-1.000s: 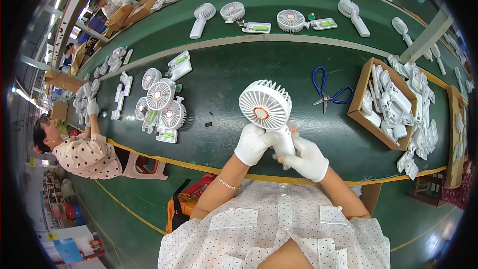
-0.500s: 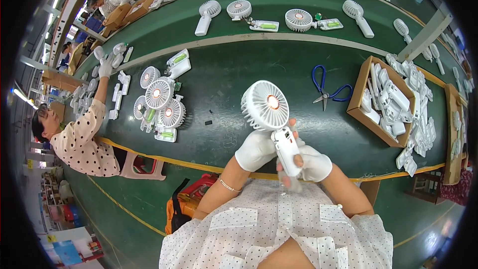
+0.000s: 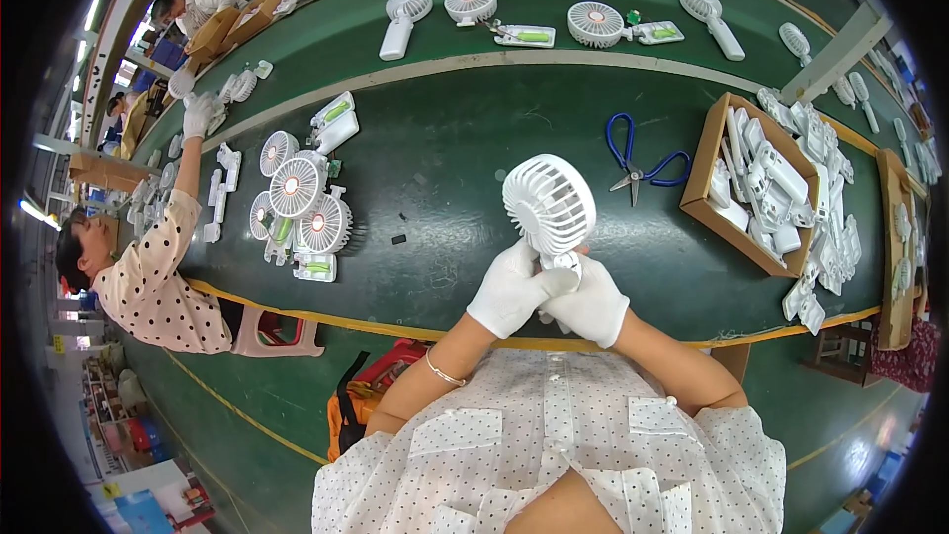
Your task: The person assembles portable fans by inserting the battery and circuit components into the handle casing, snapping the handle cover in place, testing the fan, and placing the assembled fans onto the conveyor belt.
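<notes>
While gripped at the handle (image 3: pixel 565 262) by left hand (image 3: pixel 509 292) and right hand (image 3: pixel 593 307), both white-gloved and closed together, held above near edge of bench (image 3: pixel 445 208), about midway along: white handheld fan (image 3: pixel 550 203), head toward far edge. Since half a second ago, turned from round front grille to ribbed, wide-slotted side; earlier exposed along handle, now mostly covered by both hands. Unmoved on bench: blue-handled cutters (image 3: pixel 636 176) right of the fan; cardboard box (image 3: pixel 704 158) of white parts toward right end; fan cluster (image 3: pixel 297 185) toward left end. Near far-left corner, as before: co-worker's gloved hand (image 3: pixel 198 116), outstretched.
</notes>
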`<state>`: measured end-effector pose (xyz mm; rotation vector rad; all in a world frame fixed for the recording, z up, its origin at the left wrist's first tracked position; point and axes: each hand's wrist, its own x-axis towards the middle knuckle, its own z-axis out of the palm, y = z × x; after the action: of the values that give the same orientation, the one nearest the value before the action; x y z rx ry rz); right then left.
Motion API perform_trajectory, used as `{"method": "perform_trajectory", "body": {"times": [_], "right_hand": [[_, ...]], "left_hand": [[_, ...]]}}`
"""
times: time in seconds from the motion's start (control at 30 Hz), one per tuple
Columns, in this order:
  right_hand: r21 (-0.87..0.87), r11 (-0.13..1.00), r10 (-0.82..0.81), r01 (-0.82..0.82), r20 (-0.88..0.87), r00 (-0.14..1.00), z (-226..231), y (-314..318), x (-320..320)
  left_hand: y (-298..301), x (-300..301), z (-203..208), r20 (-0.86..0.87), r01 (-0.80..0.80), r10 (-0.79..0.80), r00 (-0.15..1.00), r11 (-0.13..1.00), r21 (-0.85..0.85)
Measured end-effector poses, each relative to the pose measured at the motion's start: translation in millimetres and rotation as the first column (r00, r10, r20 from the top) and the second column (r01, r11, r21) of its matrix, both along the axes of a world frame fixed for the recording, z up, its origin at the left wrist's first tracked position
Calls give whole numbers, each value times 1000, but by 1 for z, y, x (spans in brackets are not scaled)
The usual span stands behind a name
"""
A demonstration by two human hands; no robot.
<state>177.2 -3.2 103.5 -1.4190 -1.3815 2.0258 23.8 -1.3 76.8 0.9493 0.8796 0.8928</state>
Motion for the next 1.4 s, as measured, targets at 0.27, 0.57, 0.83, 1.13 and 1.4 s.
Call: {"method": "perform_trajectory", "body": {"times": [0.27, 0.57, 0.83, 1.13, 1.4], "right_hand": [[-230, 973, -184, 18, -725, 663, -19, -5, 22], [340, 908, -191, 246, -187, 964, -11, -7, 7], [-139, 988, -145, 73, -627, 765, -32, -2, 35], [421, 897, 96, -138, 119, 988, 24, 12, 48], [850, 487, -93, -202, 281, 955, 32, 142, 21]], "left_hand": [[11, -7, -10, 639, 151, -135, 758, 988, 29], [-6, 10, 7, -144, -197, 207, 968, 977, 80], [9, 3, 2, 118, 109, -109, 987, 994, 5], [147, -73, 29, -209, -469, 485, 849, 875, 124], [348, -226, -28, -454, -428, 891, 17, 417, 802]]}}
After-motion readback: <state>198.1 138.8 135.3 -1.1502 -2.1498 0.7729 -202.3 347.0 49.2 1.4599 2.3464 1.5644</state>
